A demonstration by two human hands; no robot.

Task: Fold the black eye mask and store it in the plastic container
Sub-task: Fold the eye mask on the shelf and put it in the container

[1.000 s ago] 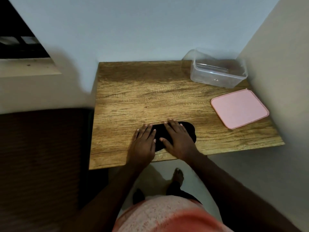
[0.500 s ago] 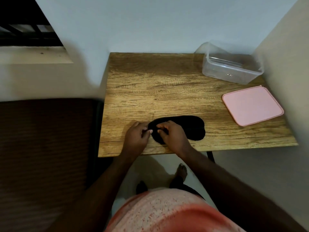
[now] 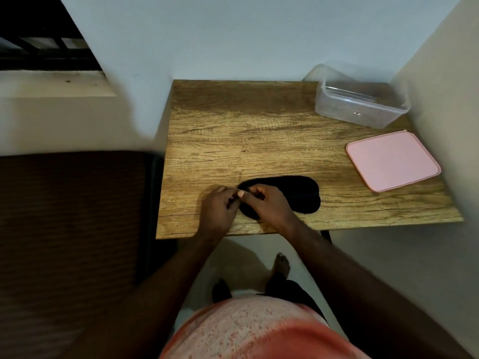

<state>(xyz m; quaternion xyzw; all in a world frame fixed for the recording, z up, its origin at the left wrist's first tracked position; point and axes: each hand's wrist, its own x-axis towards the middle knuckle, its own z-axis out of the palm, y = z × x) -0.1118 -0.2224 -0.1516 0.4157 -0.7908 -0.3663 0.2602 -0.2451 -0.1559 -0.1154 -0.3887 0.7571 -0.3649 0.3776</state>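
Both hands are gathered at the left end of the black eye mask (image 3: 293,194), which lies flat near the front edge of the table (image 3: 233,130). The left hand (image 3: 220,207) and the right hand (image 3: 267,203) sit together, fingertips pinched on that end of the fabric, though whether it is the mask's edge or its strap cannot be told against the dark cloth. The right half of the mask lies spread and unfolded on the wood.

By this, the fold is only at its start: the grip is taken, no layer turned over yet. The next move calls for lifting the pinched end and carrying it rightward over the other half, edges matched, then pressing it flat so the soft fabric does not spring open.

Storage waits after that. The plastic container (image 3: 363,110) stands open at the far right corner of the table, well apart from the mask, and its pink lid (image 3: 392,160) lies flat just in front of it.
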